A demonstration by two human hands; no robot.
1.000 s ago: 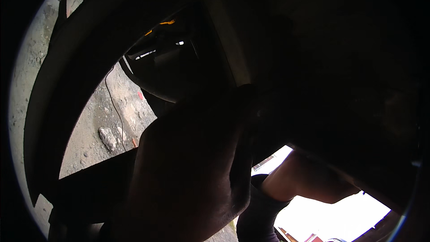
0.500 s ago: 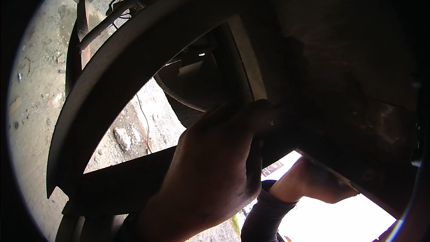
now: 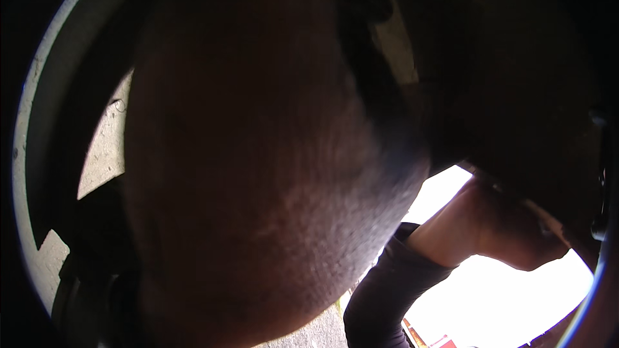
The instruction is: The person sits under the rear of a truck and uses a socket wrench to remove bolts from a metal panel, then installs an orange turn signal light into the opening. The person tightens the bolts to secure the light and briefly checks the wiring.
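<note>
My left hand [image 3: 277,174] fills the middle of the view, very close and in deep shadow, its back toward me. The fingers are lost in the dark near the top, so what they touch or hold is hidden. Around it curves a dark frame [image 3: 64,109] with an opening, and a pale strip [image 3: 396,51] shows beside the hand at upper right. Lower right, my right hand [image 3: 506,225] is bent at the edge of a large dark panel [image 3: 522,135]. Its fingers are hidden by the panel and shadow.
Sunlit gritty ground [image 3: 106,151] shows through the opening at left and along the rim. A dark sleeve [image 3: 387,290] covers my right forearm. Glaring white light fills the gap below the panel, with small reddish things [image 3: 442,341] at the bottom edge.
My left hand has come much closer to the view and reaches higher, covering most of the opening. The right hand and panel edge appear slightly higher and further right.
</note>
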